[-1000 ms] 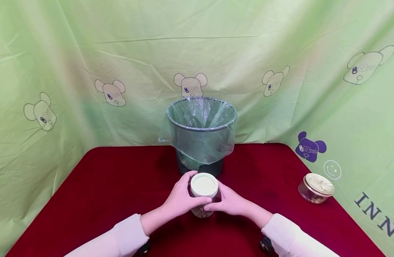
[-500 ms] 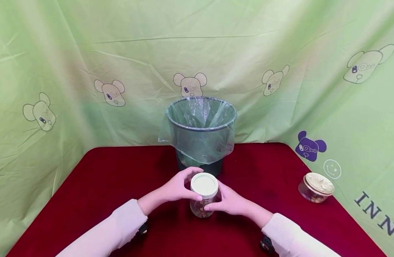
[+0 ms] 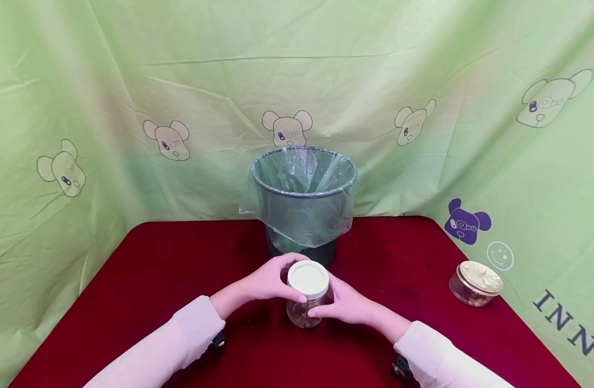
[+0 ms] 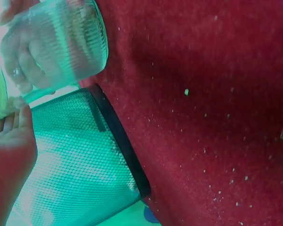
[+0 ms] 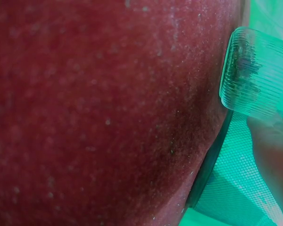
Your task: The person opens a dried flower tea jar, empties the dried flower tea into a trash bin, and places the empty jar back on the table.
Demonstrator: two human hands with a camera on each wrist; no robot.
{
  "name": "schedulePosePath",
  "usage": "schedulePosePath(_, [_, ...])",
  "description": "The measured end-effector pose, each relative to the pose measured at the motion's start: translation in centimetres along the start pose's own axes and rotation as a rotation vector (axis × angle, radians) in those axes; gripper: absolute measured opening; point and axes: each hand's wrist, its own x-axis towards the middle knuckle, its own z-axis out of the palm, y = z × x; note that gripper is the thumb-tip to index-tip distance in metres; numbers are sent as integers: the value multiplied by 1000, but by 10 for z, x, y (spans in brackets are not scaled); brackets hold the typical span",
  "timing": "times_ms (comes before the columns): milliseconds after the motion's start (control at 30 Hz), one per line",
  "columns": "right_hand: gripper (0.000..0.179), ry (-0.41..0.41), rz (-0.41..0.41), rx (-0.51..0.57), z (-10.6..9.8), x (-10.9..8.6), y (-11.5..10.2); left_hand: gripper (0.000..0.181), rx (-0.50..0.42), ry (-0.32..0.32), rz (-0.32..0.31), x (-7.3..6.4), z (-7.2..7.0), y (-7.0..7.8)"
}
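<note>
A clear ribbed glass jar (image 3: 301, 317) with a pale lid (image 3: 308, 279) stands upright between both hands in the head view. My left hand (image 3: 270, 279) grips the lid's rim, thumb on the near side and fingers round the far side. Lower down, my right hand (image 3: 347, 304) holds the jar's body, its thumb across the front; its other fingers are mostly hidden behind the glass. Small brownish contents show inside. The left wrist view catches the jar (image 4: 80, 47) and my left hand (image 4: 12, 146); the right wrist view shows the jar (image 5: 247, 70) resting on red cloth.
Right behind the jar stands a mesh waste bin (image 3: 304, 215) lined with a clear plastic bag. A second, lower jar (image 3: 475, 285) with a gold lid sits at the table's right edge. Red cloth (image 3: 180, 269) covers the table; green printed curtains surround it.
My left hand has turned and drawn slightly back to the left, its thumb sliding from the jar's front to the lid's left rim. The right hand and jar have stayed put.
</note>
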Motion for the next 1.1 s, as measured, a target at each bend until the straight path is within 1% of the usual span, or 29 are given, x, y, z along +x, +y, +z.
schedulePosePath(133, [78,3,-14,-3,0,0,1,70,83,101,-22,-5,8,3])
schedulePosePath(233, [78,5,-11,1,-1,-1,1,70,183,191,-18,-7,15,4])
schedulePosePath(333, [77,6,-8,7,-1,-2,1,70,260,278,-10,-9,23,6])
schedulePosePath(467, [77,6,-16,16,0,-2,2,69,316,387,-21,-13,36,12])
schedulePosePath(600, [76,5,-22,26,0,-2,1,69,377,491,-64,-15,48,19])
schedulePosePath(700, [76,7,-20,32,0,-2,0,71,398,547,-96,-15,55,23])
schedulePosePath(767, [77,9,-17,31,0,-1,-1,71,400,564,-107,-15,57,24])
schedulePosePath(867, [77,6,-23,31,1,-1,-1,72,400,567,-98,-17,58,24])
schedulePosePath(1000, [77,1,-18,34,2,-1,-1,78,412,547,-86,-20,56,23])
schedulePosePath(1100, [78,-3,-9,32,2,-1,0,85,406,515,-90,-21,51,19])
